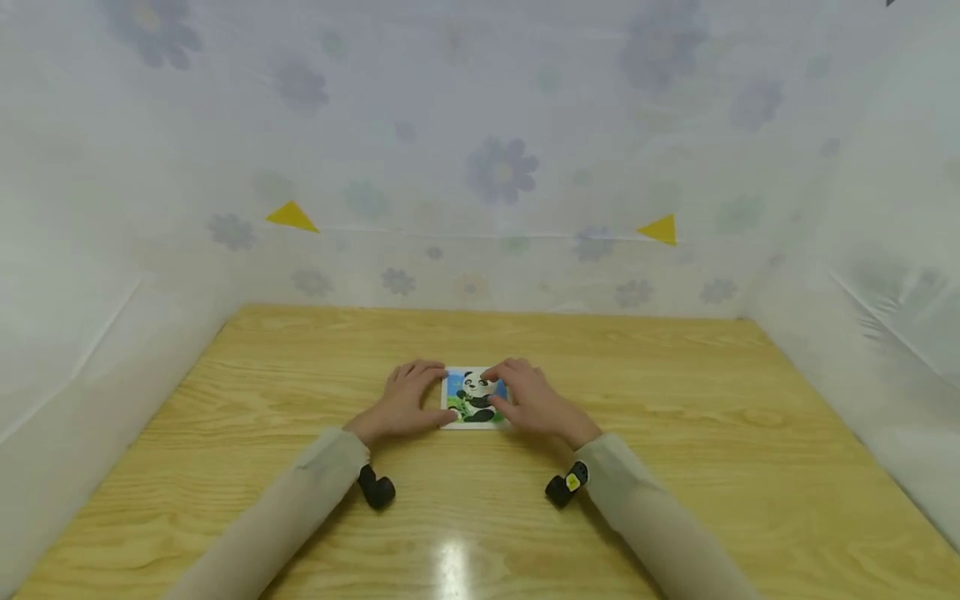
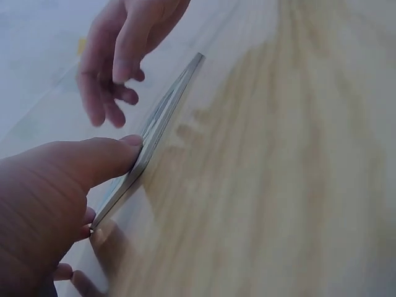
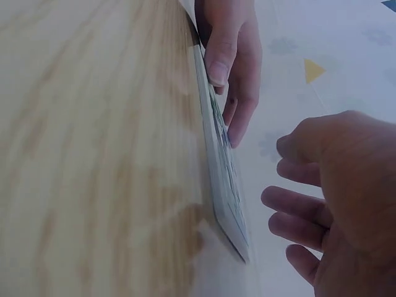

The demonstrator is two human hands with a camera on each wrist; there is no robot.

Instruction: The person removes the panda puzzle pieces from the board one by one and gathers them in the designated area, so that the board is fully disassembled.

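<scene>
A thin square panda picture board (image 1: 474, 408), with a white border and a blue and green background, lies on the wooden table. At its left side my left hand (image 1: 408, 402) holds it, the thumb (image 2: 114, 154) over the near left part and the fingers around the far left corner. The left fingertips are partly hidden. My right hand (image 1: 534, 402) hovers over the board's right side with fingers loosely bent. In the right wrist view a gap separates the right hand (image 3: 346, 179) from the board (image 3: 216, 154), and nothing is between its fingers.
The wood-grain table (image 1: 480, 508) stretches around both arms. White flowered sheets (image 1: 420, 125) hang at the back and sides, with two yellow triangles (image 1: 292, 217) on the back one. A black camera (image 1: 377, 490) is strapped on each wrist.
</scene>
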